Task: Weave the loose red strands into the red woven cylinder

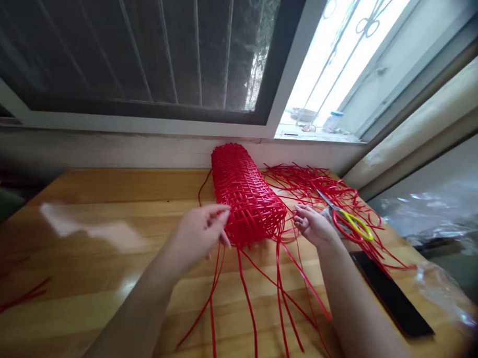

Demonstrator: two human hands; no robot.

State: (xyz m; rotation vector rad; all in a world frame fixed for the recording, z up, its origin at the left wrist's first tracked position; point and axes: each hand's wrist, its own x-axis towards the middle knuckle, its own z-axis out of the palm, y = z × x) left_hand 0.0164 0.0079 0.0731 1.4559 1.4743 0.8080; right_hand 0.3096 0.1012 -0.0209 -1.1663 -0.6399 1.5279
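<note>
Forearms (144, 306): up front
Left hand (200, 227): fingers half-curled by the red weave (244, 192), can't tell if gripping
Right hand (312, 226): loosely curled, same deal, scissors (337, 207) nearby

Bare forearms (140, 301), bare fingers (220, 220)

Behind the table (164, 189), a window (149, 56) is set. Before it, at the table's far middle, a basket (246, 192) is placed, flanked by the left hand (200, 230) and the right hand (311, 224). Strands (242, 274) are spread from it toward the near edge. Farther right, scissors (335, 207) are laid on heaped strips (328, 185), with a slab (391, 296) placed nearer. At far left, cut lengths (27, 297) are laid.
</note>
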